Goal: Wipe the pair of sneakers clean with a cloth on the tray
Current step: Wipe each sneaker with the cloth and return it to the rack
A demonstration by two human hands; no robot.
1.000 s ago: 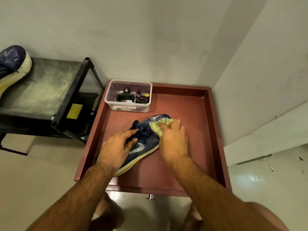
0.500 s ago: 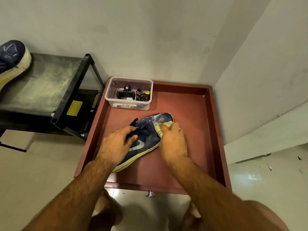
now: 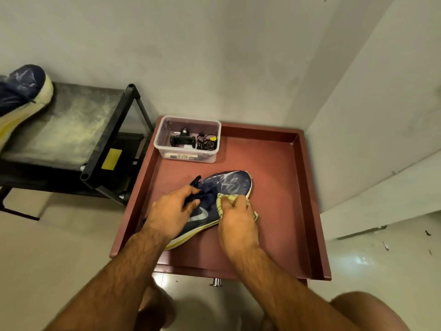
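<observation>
Sneakers are the job, and one navy sneaker (image 3: 222, 199) with a pale swoosh and a yellow-white sole lies on its side in the middle of the red-brown tray (image 3: 281, 187), toe pointing far and right. Its mate (image 3: 21, 96) sits well apart on the dark metal rack (image 3: 78, 130) at far left, so by my reading the task is at its first shoe and perhaps less than half done. The wiping step is in hand: the left hand (image 3: 171, 213) has its fingers curled into the collar and laces, pinning the shoe down, while the right hand (image 3: 236, 218) grips a bunched yellow-green cloth (image 3: 225, 203) and presses it against the upper just near of the toe. White streaks show on the toe, so the next move probably calls for firm strokes over that patch, with the left hand holding the shoe steady; turning the shoe for its hidden side would likely follow. Plain pale walls meet in a corner behind the tray, and a glossy light floor lies on either side. A clear plastic tub (image 3: 188, 139) of a small black device and tangled cables sits in the tray's far left corner.
</observation>
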